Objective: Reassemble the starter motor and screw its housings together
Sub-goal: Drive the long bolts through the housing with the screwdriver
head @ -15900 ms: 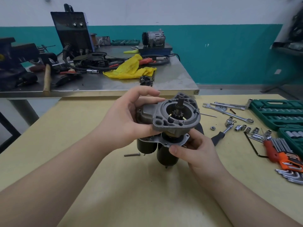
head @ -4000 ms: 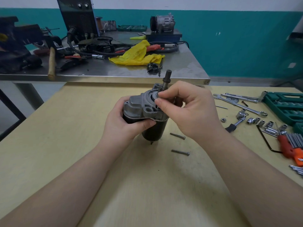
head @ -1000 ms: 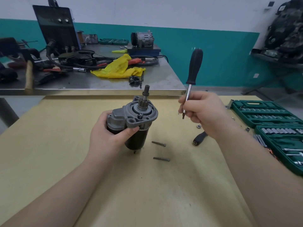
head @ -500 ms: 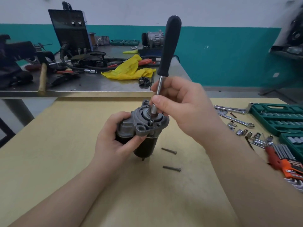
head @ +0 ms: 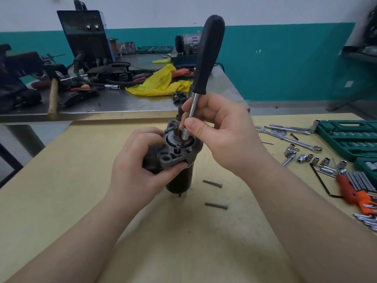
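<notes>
The screwdriver (head: 201, 64) has come down since half a second ago: its tip, then up by the shaft, now sits in a screw hole on the grey flange of the starter motor (head: 177, 158). The right hand (head: 222, 133) pinches the lower metal shank between thumb and fingers, the black handle rising tilted above it. The left hand (head: 138, 164) has its grip wrapped round the motor's housing, thumb under the flange, holding it upright with its dark body pointing down at the yellow tabletop (head: 81, 180), about mid-width. Two loose bolts (head: 212, 183) lie on the tabletop just right of the motor. Towards the right edge lie spanners (head: 289, 137), sockets (head: 314, 160), a green socket case (head: 346, 135) and orange-handled hex keys (head: 359, 193).
</notes>
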